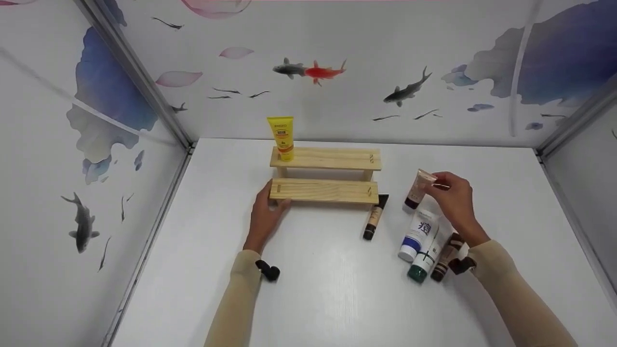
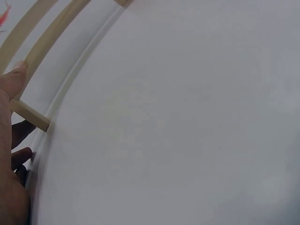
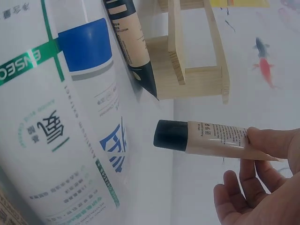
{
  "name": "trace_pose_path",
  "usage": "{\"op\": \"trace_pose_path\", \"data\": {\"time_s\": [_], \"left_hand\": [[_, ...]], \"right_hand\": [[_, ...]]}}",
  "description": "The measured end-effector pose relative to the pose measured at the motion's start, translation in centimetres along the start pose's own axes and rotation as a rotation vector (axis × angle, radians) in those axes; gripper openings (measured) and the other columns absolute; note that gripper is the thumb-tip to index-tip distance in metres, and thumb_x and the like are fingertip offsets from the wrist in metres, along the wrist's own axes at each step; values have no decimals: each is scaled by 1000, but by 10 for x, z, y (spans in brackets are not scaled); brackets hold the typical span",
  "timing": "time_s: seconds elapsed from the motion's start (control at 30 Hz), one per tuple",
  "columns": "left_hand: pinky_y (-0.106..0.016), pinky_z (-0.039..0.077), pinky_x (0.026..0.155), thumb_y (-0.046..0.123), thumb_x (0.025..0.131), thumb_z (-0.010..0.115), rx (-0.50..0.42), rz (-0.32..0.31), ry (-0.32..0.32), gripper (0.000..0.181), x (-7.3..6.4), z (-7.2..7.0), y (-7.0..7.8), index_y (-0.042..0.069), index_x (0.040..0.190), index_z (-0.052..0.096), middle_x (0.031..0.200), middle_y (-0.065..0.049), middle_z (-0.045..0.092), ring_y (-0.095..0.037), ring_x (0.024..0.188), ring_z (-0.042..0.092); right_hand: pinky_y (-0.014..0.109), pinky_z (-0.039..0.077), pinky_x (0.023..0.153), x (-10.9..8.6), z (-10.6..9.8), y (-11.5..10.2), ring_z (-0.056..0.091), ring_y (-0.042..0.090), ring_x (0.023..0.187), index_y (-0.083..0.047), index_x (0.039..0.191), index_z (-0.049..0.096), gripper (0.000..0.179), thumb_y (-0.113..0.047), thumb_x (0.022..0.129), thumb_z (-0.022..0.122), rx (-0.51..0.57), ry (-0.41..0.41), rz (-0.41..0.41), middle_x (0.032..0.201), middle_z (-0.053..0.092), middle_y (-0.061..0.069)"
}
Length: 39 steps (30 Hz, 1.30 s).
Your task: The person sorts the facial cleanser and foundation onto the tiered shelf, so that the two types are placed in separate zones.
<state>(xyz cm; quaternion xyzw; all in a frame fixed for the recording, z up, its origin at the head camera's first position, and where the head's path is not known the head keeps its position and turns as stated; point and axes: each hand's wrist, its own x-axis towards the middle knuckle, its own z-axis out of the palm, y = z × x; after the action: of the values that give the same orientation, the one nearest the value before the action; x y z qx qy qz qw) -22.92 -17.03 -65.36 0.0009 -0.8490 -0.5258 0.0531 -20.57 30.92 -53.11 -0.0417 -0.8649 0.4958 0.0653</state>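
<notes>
My left hand grips the left end of a two-step wooden rack, its thumb at the front edge of the lower board. In the left wrist view the fingers reach around by the rack's leg. Between thumb and fingers, my right hand pinches a small beige cosmetic tube by its flat end. The tube's dark cap points down in the head view, right of the rack. A yellow tube stands upright on the left of the upper step.
A beige tube with black ends lies at the rack's right front corner. Nearer the right forearm lie a white tube with a blue cap, a white tube with a green cap and a brown tube. Patterned walls enclose the white table.
</notes>
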Motion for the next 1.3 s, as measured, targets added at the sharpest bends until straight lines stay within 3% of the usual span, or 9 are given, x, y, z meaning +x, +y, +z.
{"op": "trace_pose_path", "data": {"time_s": [0.23,0.57,0.67,0.83,0.9,1.0,1.2,1.3], "left_hand": [[-50,27,134,50,103,77,33,28,8,91,2,1,2,12,174,34,174,-13,41,-32,162,35],[-48,27,134,50,104,77,30,14,3,91,1,1,2,13,174,33,174,-12,41,-30,162,35],[-48,27,134,50,104,77,24,9,0,91,1,1,2,14,174,33,175,-11,40,-30,163,35],[-49,26,134,51,103,77,14,3,-4,93,1,0,2,14,175,32,175,-11,40,-30,163,35],[-49,26,134,52,102,77,12,-2,-5,94,1,0,1,14,175,32,175,-11,39,-30,163,34],[-49,25,134,53,102,78,9,-11,-4,94,0,0,0,14,175,32,175,-11,39,-29,163,33],[-50,26,134,58,102,76,44,-21,10,94,1,1,1,17,175,32,175,-10,39,-30,163,34],[-49,27,134,59,102,76,50,-23,10,95,1,1,1,17,175,32,175,-10,40,-30,163,35]], "right_hand": [[12,53,93,0,0,-7,68,35,125,5,135,71,40,-21,105,79,12,40,-32,136,71,21],[20,57,100,-4,4,-23,68,37,127,2,136,71,38,-20,106,78,12,26,-53,138,70,19],[27,58,105,-4,7,-28,68,36,128,1,135,71,37,-19,105,79,10,22,-61,138,70,18],[51,56,113,-5,14,-36,68,37,128,1,134,72,35,-16,104,80,9,14,-74,137,70,18],[54,55,114,-5,17,-38,67,38,128,1,133,72,35,-16,104,80,16,12,-80,137,70,19],[48,56,112,-5,23,-42,68,36,127,0,132,73,34,-16,103,81,21,8,-90,135,71,17],[23,55,101,-2,35,-46,69,33,123,2,129,75,31,-13,102,82,50,1,-120,131,73,17],[22,55,100,-1,41,-48,70,32,122,1,128,75,31,-13,102,82,53,-9,-125,131,74,17]]}}
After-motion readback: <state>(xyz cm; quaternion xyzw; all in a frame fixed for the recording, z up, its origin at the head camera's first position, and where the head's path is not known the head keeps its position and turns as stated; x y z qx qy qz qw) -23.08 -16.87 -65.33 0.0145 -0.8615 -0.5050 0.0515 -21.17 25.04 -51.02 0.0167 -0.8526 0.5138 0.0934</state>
